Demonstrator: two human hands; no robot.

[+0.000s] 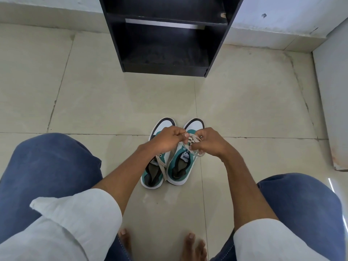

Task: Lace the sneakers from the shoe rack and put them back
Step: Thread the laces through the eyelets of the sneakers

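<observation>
Presently the lace (192, 140) of the right-hand sneaker (185, 157) is pinched between my left hand (170, 139) and right hand (209, 142), both clamped on it above the eyelets. Risk, as I judge it: uneven pull could draw one end short or slip an eyelet. The second sneaker (157, 162) touches alongside, its lace trailing loose. Both stand mid-floor (94, 102), well clear of the shoe rack (165, 34); open tile all round.

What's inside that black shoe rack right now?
The black shoe rack shows bare, dusty shelves; no shoes on the parts visible. Both sneakers stand on the floor before it. Its upper shelves are cut off from view.
</observation>
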